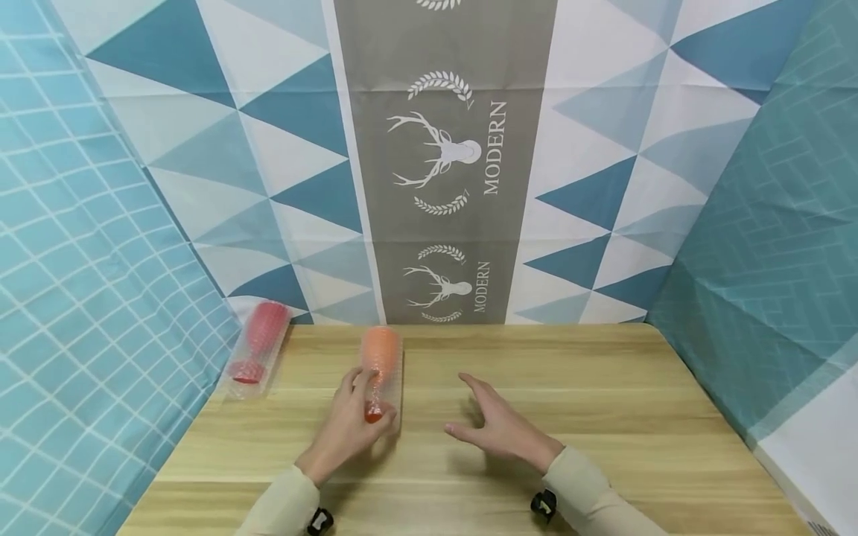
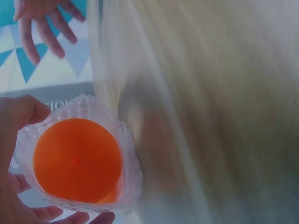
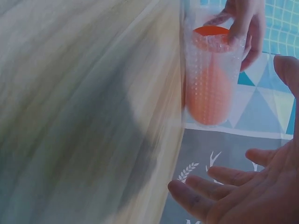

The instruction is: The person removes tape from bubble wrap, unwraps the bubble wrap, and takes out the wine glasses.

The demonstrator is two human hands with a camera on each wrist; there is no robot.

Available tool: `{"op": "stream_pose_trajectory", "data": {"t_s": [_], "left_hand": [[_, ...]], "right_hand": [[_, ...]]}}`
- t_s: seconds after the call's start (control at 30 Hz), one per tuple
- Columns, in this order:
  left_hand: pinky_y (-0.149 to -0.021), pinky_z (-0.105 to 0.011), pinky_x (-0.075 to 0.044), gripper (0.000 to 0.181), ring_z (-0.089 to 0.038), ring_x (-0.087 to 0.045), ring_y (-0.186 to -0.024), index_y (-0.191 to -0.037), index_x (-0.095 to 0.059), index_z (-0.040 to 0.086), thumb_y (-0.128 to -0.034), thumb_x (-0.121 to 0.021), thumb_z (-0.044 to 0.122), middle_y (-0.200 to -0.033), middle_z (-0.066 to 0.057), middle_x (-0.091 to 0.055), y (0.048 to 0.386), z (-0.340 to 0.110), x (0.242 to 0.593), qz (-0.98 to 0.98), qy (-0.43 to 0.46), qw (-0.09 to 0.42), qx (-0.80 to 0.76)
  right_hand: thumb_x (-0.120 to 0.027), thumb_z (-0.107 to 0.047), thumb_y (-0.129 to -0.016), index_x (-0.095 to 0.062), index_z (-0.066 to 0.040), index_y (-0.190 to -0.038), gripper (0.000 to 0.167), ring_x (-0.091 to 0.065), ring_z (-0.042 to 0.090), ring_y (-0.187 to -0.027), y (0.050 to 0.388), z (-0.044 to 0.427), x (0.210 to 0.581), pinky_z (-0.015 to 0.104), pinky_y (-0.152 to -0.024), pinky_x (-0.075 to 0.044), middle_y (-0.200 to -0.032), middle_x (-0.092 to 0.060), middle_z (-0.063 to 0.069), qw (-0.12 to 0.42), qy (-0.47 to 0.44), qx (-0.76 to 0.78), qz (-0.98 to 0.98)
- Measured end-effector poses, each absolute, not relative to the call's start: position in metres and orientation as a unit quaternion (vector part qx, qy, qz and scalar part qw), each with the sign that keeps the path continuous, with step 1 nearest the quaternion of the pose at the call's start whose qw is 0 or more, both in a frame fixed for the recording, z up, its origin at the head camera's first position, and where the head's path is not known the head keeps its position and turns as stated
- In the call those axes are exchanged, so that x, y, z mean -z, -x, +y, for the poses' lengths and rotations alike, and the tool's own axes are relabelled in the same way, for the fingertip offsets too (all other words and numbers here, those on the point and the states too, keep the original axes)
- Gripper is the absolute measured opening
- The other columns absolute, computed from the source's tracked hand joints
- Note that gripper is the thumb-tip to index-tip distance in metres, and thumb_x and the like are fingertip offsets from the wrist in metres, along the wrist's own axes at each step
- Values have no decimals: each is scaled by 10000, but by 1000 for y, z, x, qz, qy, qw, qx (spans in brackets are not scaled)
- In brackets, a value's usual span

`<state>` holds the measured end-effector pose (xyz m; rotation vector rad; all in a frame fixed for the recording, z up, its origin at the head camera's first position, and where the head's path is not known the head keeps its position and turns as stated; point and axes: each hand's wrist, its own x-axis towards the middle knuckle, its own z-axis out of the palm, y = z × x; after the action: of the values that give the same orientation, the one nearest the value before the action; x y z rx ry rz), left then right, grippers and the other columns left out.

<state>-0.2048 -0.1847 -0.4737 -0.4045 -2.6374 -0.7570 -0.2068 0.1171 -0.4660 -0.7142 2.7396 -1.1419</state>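
My left hand (image 1: pixel 351 417) gripping an orange goblet (image 1: pixel 380 348) in bubble wrap (image 1: pixel 394 387), my right hand (image 1: pixel 501 426) hovering apart over the wooden table (image 1: pixel 590 387), a wrapped red goblet (image 1: pixel 267 326) at the far left corner, deer-print wall (image 1: pixel 445 223) behind.

To your far left, a bubble-wrapped pink object (image 1: pixel 258 346) lies on the table (image 1: pixel 536 365). Beyond the far edge you see a triangle-patterned backdrop (image 1: pixel 596 167) with a grey deer-print band (image 1: pixel 445 229); blue gridded cloth (image 1: pixel 87 246) hangs left, green cloth (image 1: pixel 771 246) right.
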Motion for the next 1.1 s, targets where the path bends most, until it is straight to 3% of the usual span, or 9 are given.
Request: {"op": "stream_pose_trajectory", "data": {"t_s": [0.13, 0.37, 0.6, 0.83, 1.1], "left_hand": [[-918, -609, -558, 777, -478, -598, -1163, -1418, -499, 34, -792, -863, 315, -1443, -312, -466, 195, -176, 478, -929, 160, 208, 260], [-959, -584, -549, 830, -442, -606, -1186, -1452, -487, 34, -787, -864, 358, -1442, -283, -486, 183, -159, 479, -931, 166, 200, 255], [-957, -603, -549, 813, -462, -584, -1225, -1442, -497, 39, -791, -863, 358, -1460, -305, -471, 172, -143, 477, -929, 180, 191, 263], [-930, -623, -556, 822, -500, -553, -1254, -1433, -524, 82, -773, -881, 418, -1474, -332, -457, 162, -128, 479, -923, 197, 193, 267], [-957, -584, -555, 891, -446, -550, -1263, -1457, -498, 105, -743, -891, 466, -1482, -278, -469, 156, -111, 481, -922, 203, 202, 262]], "right_hand": [[-671, -663, -895, -215, -184, -1650, 1004, -332, 345, -1522, 208, 120, 464, 582, -1214, -324, -1681, -290, 131, 36, 240, 363, 900], [-693, -588, -920, -205, -192, -1653, 966, -312, 346, -1531, 208, 119, 459, 596, -1208, -325, -1687, -272, 124, 46, 242, 366, 898], [-658, -651, -913, -213, -181, -1651, 982, -334, 343, -1522, 212, 114, 457, 600, -1195, -344, -1681, -292, 120, 31, 252, 367, 895], [-696, -596, -911, -222, -169, -1648, 975, -340, 366, -1516, 213, 111, 458, 645, -1173, -345, -1682, -291, 124, 27, 248, 372, 894], [-664, -687, -884, -231, -176, -1645, 1014, -365, 382, -1500, 214, 110, 458, 677, -1137, -370, -1674, -297, 157, 21, 236, 371, 898]]}}
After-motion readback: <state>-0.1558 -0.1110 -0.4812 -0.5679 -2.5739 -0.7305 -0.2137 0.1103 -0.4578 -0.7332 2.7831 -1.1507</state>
